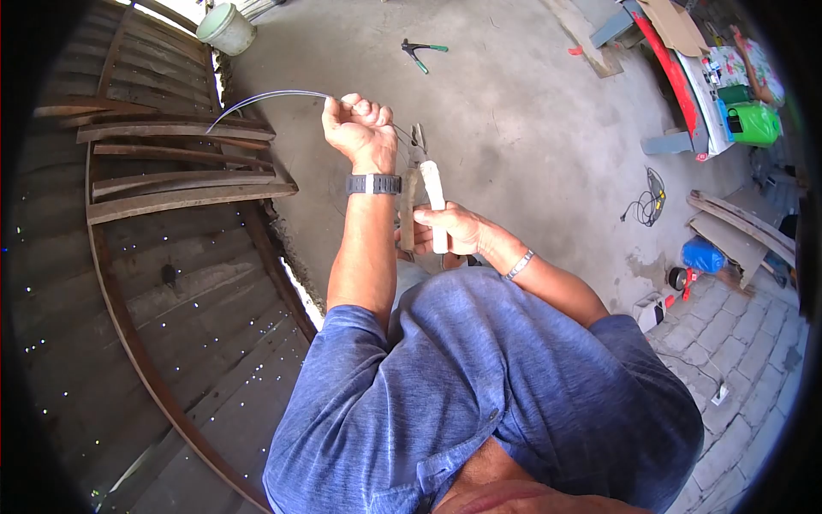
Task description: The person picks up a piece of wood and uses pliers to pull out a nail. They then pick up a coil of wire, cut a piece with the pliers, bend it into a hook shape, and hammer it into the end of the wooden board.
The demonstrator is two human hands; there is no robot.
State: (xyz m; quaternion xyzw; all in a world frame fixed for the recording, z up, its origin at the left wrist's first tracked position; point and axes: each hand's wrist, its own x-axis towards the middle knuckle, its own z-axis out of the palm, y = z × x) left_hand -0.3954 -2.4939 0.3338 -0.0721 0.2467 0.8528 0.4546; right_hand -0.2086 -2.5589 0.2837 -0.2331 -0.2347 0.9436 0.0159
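Observation:
My left hand [360,133] is raised and closed around a thin, bendy wire [274,93]. A long piece of the wire arcs out to the left, and a short end comes out on the right side of the fist, close to the jaws of the pliers [434,193]. My right hand [458,227], lower and nearer my body, is wrapped around the pliers' handles, which are covered in pale material. The jaws point up and away from me, beside my left wrist.
On the concrete floor ahead lies a green-handled tool [419,53]. A pale bucket [227,30] stands at the upper left, beyond wooden slats [188,206]. To the right are a red-edged table [668,68], a person [755,73], a yellow-and-black item with a cord [654,195] and a blue bundle [703,254].

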